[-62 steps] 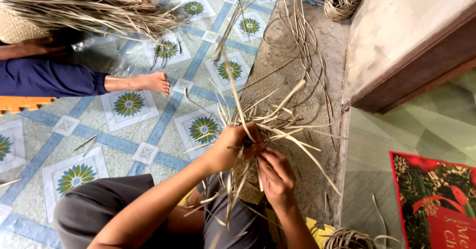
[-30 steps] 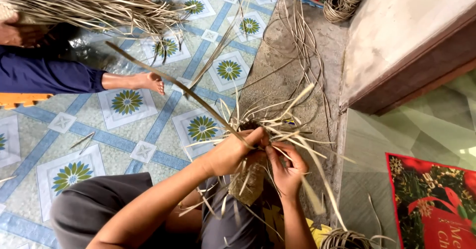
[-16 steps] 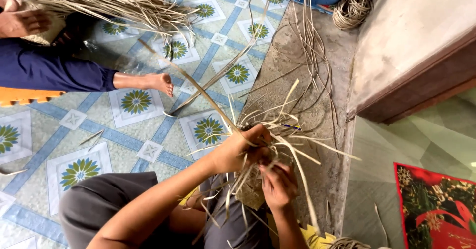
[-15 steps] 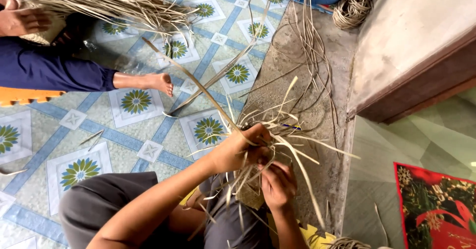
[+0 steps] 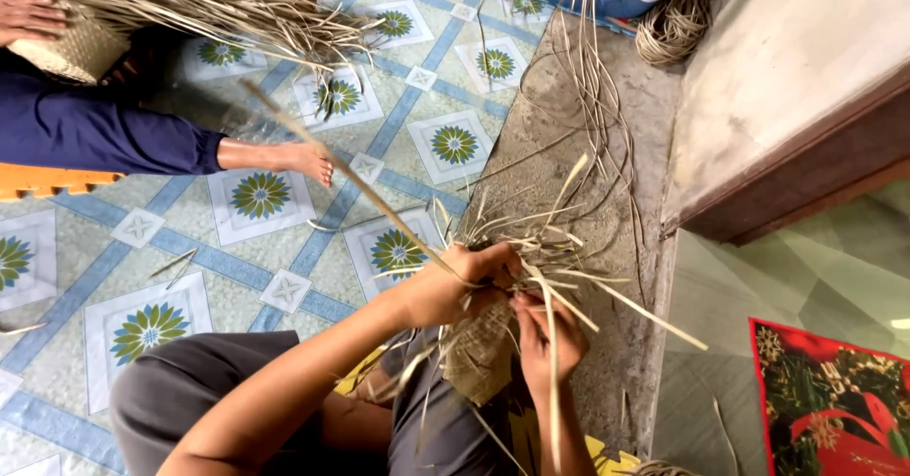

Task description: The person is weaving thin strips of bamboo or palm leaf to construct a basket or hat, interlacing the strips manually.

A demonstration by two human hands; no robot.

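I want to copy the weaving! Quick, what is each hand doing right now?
Left hand: closed on a long straw strip.
Right hand: fingers curled, pinching strips at the woven piece.

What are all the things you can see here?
Woven piece: one, tan, held over the person's lap, loose strands sticking out.
Long strand: one, tan, running up-left from the left hand.
Loose strands: many, pale tan, lying on the grey concrete strip.
Coil of strands: one, tan, top, by the wall.
Small basket: one, tan, top left, under another person's hand.
Bundle of strands: one, tan, fanning from that basket.
Tiled floor: blue lines, green flower tiles, left.
Bare foot: one, another person's, on the tiles.
Red cloth: one, bottom right.
Left hand: grip closed on strands.
Right hand: fingers on the woven piece.
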